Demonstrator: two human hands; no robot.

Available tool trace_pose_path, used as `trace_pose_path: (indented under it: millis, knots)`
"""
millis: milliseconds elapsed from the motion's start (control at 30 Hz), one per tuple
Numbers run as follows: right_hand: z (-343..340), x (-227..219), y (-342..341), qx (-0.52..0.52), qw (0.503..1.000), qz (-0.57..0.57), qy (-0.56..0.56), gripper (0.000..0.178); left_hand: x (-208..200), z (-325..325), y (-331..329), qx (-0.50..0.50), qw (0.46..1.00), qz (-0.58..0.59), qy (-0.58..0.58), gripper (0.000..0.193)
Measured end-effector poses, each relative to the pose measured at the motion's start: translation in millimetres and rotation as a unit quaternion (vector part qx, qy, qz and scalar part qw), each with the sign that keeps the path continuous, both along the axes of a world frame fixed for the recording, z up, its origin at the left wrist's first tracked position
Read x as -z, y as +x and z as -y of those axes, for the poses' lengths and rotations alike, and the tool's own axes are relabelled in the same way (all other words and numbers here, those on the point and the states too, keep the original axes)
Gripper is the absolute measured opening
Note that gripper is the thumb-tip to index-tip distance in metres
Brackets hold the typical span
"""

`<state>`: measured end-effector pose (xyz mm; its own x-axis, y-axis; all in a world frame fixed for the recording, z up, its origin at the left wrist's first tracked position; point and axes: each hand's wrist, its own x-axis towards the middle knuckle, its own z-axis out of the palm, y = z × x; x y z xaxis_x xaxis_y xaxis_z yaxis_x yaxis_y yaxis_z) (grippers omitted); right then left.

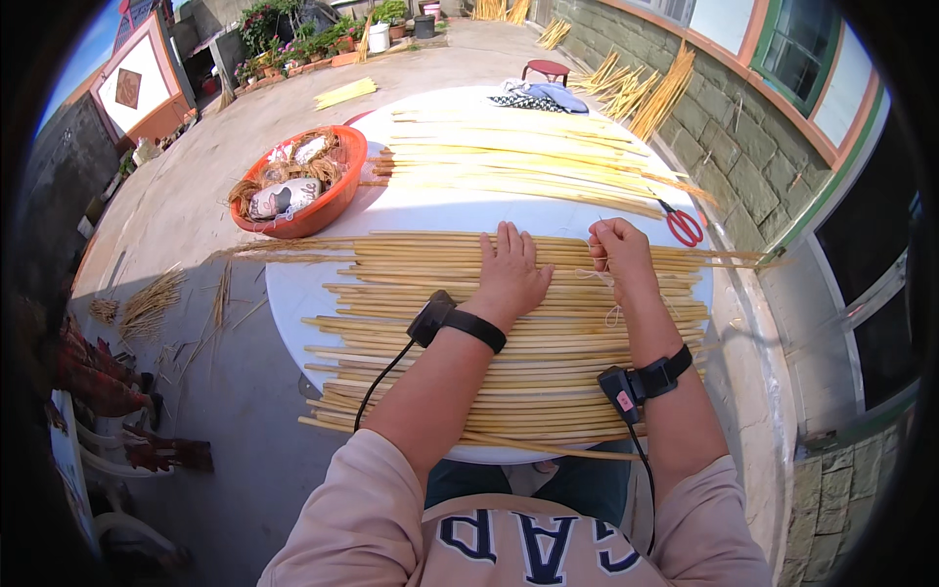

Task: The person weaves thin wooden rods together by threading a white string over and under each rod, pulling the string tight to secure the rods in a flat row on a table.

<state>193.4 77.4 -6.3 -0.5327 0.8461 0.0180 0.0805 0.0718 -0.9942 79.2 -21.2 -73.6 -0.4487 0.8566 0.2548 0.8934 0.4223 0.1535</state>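
Pale yellow plant stalks (421,335) lie side by side across a round white table (293,323) in front of me. My left hand (514,273) rests flat on the upper stalks, palm down with its fingers apart. To its right, my right hand (622,256) is raised just over the stalks, thumb and fingertips pinched on a thin white thread (614,315). The thread trails in loops below that hand. Whether a needle is also between the fingertips is too small to tell. Red-handled scissors (684,227) lie just beyond my right hand.
An orange basin (352,168) holding a bag and tied bundles stands at the table's left edge. More stalks (509,157) lie at the far side, with folded cloth (548,96) behind. A stool (546,68) and stalk bundles (665,93) stand by the right wall.
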Motion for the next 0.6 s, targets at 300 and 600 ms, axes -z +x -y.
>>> trace_pose_path:
  millis: [300, 600]
  knots:
    - [-26.2, 1.4, 27.6, 0.049, 0.996, -0.013, -0.067, 0.012, -0.8, -0.7, 0.9, 0.005, 1.0, 0.017, -0.012, 0.065]
    - [-23.6, -28.3, -20.0, 0.028, 0.994, 0.089, 0.06, 0.016, -1.9, 3.5, -3.5, -0.003, 0.999, 0.023, -0.027, 0.065]
